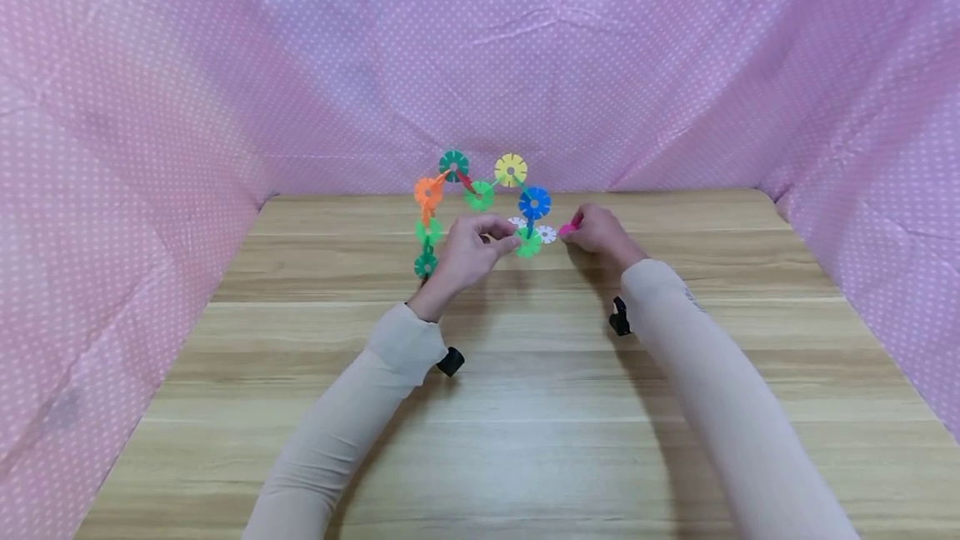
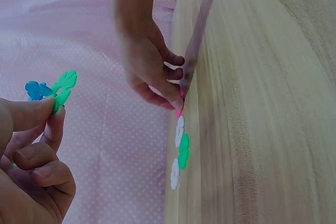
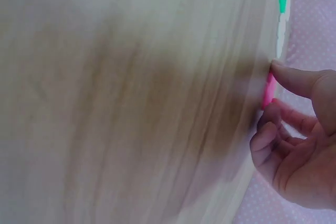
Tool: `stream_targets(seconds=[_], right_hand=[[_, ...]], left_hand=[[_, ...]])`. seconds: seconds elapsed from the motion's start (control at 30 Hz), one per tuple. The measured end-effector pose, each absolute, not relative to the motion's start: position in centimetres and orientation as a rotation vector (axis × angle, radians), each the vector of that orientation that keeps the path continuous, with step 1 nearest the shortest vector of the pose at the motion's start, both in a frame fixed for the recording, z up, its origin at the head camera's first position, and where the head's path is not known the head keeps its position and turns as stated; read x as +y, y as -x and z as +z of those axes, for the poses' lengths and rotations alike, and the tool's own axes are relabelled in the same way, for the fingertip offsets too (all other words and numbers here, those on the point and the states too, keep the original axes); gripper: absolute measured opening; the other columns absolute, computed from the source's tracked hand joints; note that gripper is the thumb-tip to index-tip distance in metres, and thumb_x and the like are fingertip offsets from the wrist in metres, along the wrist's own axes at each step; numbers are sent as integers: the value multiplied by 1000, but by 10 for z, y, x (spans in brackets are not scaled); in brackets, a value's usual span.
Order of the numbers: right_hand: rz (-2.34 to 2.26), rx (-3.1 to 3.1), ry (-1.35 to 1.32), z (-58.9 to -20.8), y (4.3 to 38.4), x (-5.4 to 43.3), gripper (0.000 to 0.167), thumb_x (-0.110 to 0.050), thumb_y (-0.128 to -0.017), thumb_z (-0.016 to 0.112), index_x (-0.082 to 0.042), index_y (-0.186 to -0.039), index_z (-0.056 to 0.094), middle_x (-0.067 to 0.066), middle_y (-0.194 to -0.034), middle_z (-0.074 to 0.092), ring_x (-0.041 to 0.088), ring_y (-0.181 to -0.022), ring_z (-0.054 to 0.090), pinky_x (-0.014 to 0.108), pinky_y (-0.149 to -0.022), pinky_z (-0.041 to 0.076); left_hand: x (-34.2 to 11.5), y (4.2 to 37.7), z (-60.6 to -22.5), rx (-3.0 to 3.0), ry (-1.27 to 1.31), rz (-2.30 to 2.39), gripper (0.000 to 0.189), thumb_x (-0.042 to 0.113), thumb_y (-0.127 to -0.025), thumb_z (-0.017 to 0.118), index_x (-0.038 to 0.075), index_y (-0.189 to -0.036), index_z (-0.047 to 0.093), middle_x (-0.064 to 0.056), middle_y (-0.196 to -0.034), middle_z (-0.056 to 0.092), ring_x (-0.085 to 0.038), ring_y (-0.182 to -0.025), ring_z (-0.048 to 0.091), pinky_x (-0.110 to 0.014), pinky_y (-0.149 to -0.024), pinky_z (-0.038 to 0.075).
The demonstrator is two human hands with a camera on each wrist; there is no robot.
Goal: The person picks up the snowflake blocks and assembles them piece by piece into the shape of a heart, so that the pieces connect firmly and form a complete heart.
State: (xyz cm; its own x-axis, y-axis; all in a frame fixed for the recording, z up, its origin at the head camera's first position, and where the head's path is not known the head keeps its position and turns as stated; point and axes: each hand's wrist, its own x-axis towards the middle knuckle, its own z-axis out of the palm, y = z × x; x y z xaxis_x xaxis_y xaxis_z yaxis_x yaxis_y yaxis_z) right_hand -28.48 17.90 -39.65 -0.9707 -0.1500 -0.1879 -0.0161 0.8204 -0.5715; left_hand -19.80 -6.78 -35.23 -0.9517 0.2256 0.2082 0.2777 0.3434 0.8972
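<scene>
A chain of notched plastic snowflake discs arches above the table, with orange point(image 1: 428, 192), yellow point(image 1: 511, 171) and blue point(image 1: 535, 203) discs among the green ones. My left hand point(image 1: 472, 252) pinches the light green disc point(image 2: 64, 86) at the chain's right end between thumb and finger. To the right, my right hand point(image 1: 600, 232) holds a pink disc point(image 3: 269, 91) between thumb and fingers, down at the tabletop. Beside that pink disc, a white disc point(image 2: 180, 130), a green disc point(image 2: 184, 151) and another white disc point(image 2: 175, 173) lie flat on the table.
The wood-grain table point(image 1: 525, 423) ends at the back against a pink dotted cloth point(image 1: 570, 82), which also hangs along both sides. A black device point(image 1: 450, 361) sits at the left wrist, and another black device point(image 1: 619, 317) at the right wrist.
</scene>
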Motion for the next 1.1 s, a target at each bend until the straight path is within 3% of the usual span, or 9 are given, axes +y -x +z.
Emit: stream_targets(seconds=[0.13, 0.3, 0.57, 0.73, 0.97, 1.1], right_hand=[[-927, 2732, 67, -394, 280, 186, 37, -23, -94, 73, 3, -109, 50, 18, -106, 54, 31, -97, 49, 41, -84, 46], [-1025, 2688, 80, -392, 269, 192, 38, -15, -93, 74, 3, -116, 50, 18, -108, 56, 28, -95, 52, 36, -79, 46], [-1504, 2315, 153, -391, 230, 190, 35, 2, -100, 56, 1, -134, 54, 18, -89, 64, 21, -69, 59, 28, -58, 50], [-1885, 1919, 132, -391, 201, 175, 41, 1, -102, 54, 0, -142, 48, 8, -86, 67, 13, -70, 60, 23, -58, 49], [-2156, 1505, 24, -392, 179, 153, 29, -2, -104, 52, -15, -127, 62, 2, -89, 68, 12, -75, 59, 20, -58, 47], [-2228, 1341, 1, -391, 176, 145, 26, -2, -105, 47, -16, -118, 64, 2, -90, 67, 11, -76, 58, 20, -60, 44]], left_hand=[[-68, 201, -355, -2519, 458, -1716, 10, 12, -91, 77, 5, -98, 76, -3, -90, 74, -18, -82, 63, -30, -73, 50], [-69, 202, -358, -2509, 450, -1702, 10, 12, -91, 77, 5, -97, 76, -3, -89, 74, -18, -82, 63, -31, -75, 51], [-68, 203, -361, -2494, 434, -1690, 11, 13, -91, 77, 4, -98, 76, -3, -88, 73, -17, -84, 63, -30, -78, 50], [-66, 201, -361, -2467, 426, -1709, 11, 12, -92, 76, 4, -99, 76, -3, -87, 72, -17, -84, 62, -30, -76, 48], [-63, 198, -360, -2406, 462, -1773, 13, 12, -93, 74, 2, -100, 76, -5, -88, 71, -17, -88, 62, -31, -76, 46], [-61, 198, -360, -2384, 474, -1795, 13, 12, -92, 75, 2, -101, 76, -5, -89, 71, -18, -89, 62, -31, -77, 46]])
